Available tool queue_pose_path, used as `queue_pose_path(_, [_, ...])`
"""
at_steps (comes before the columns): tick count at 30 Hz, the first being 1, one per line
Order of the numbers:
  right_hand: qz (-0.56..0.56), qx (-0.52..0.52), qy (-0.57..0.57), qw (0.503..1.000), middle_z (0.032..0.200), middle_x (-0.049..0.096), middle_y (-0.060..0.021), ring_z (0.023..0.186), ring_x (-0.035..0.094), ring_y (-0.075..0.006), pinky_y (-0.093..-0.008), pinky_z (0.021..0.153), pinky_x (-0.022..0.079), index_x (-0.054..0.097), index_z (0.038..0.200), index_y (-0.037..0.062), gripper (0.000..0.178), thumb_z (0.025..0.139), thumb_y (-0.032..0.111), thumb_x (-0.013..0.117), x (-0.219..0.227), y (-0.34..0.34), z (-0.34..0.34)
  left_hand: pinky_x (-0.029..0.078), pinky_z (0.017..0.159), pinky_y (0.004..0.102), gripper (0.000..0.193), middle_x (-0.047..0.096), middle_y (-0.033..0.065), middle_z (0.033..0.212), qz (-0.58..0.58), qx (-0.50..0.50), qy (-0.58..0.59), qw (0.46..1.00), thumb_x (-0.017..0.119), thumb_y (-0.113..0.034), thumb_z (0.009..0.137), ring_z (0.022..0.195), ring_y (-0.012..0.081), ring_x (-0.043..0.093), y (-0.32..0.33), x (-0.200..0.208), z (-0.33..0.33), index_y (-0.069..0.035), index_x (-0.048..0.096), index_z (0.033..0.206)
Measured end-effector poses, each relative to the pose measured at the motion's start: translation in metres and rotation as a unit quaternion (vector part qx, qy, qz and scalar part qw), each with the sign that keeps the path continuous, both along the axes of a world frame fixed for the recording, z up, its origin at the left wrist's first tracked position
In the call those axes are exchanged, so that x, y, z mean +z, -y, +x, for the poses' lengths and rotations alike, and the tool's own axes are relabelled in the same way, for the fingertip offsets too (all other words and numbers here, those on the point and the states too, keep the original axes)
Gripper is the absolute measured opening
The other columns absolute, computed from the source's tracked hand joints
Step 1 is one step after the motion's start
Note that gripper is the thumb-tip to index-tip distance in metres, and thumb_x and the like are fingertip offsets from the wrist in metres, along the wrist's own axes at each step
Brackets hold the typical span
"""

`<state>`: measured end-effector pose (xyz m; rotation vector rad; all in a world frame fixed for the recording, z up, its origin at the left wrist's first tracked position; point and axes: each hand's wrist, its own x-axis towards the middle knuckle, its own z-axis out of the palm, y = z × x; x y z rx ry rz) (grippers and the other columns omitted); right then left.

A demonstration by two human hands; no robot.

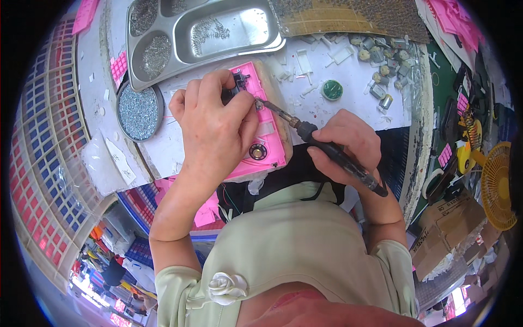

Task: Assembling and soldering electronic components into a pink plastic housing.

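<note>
Pink case lies flat on the white bench, long axis running away from us, near end at the bench's front edge just above our lap. Our left hand covers its left half, fingers curled down on a small black part at the far end; whether that's a pinch or just pressing, we can't tell. Our right hand is closed in a full fist round the soldering iron, handle low right, shaft slanting up-left, tip touching the case right by the left thumb. So the work spot sits up-left of the right grip, along the iron's own axis; left hand is the nearer one, already on it. A round speaker sits at the case's near end.

Room: steel tray and screw dish crowd far-left; small motors and a green disc lie far-right. Bench right of the case is fairly open, front edge close.
</note>
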<state>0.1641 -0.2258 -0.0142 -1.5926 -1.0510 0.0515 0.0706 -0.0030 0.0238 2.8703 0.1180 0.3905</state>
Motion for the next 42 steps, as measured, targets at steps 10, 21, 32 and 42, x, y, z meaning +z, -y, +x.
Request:
queue_pose_path(10, [0.002,-0.007,-0.006,1.0,0.072,0.061,-0.0064,0.058,0.057,-0.024,-0.0332,0.052,0.045,0.068,0.104,0.0071,0.037,0.071,0.001,0.083,0.002,0.005,0.003,0.032,0.088,0.0456,0.013,0.058,0.0059,0.107,0.013,0.001,-0.005,1.0,0.078,-0.019,0.075,0.094,0.0262,0.053,0.001,0.0,-0.001,-0.014,0.07,0.084])
queue_pose_path(21, [-0.006,0.005,-0.02,1.0,0.075,0.062,-0.0102,0.064,0.057,-0.0219,-0.0319,0.058,0.044,0.065,0.103,-0.002,0.028,0.079,-0.002,0.078,0.011,0.011,0.011,0.052,0.088,0.0388,0.059,0.068,0.0125,0.112,-0.026,0.096,-0.098,0.99,0.082,-0.015,0.083,0.099,0.0285,0.066,-0.06,0.003,-0.069,-0.007,0.06,0.138])
queue_pose_path(32, [-0.005,-0.048,-0.15,0.988,0.083,0.069,-0.0107,0.07,0.064,-0.0159,-0.0272,0.063,0.051,0.068,0.112,-0.0014,0.034,0.08,-0.001,0.082,0.026,-0.021,-0.01,0.054,0.07,0.0242,0.011,0.073,0.0103,0.095,-0.317,0.094,0.117,0.937,0.071,0.006,0.089,0.081,0.0138,0.069,-0.035,0.001,-0.052,0.002,0.073,0.099])
queue_pose_path(42, [-0.047,0.062,-0.137,0.988,0.103,0.075,-0.008,0.091,0.07,-0.0097,-0.0233,0.079,0.055,0.061,0.13,0.0034,0.043,0.089,-0.002,0.074,0.032,-0.105,-0.004,0.055,0.063,0.0219,0.011,0.072,0.0071,0.084,-0.653,0.148,0.054,0.741,0.069,-0.001,0.096,0.075,0.0093,0.07,-0.022,-0.014,-0.047,0.006,0.07,0.105])
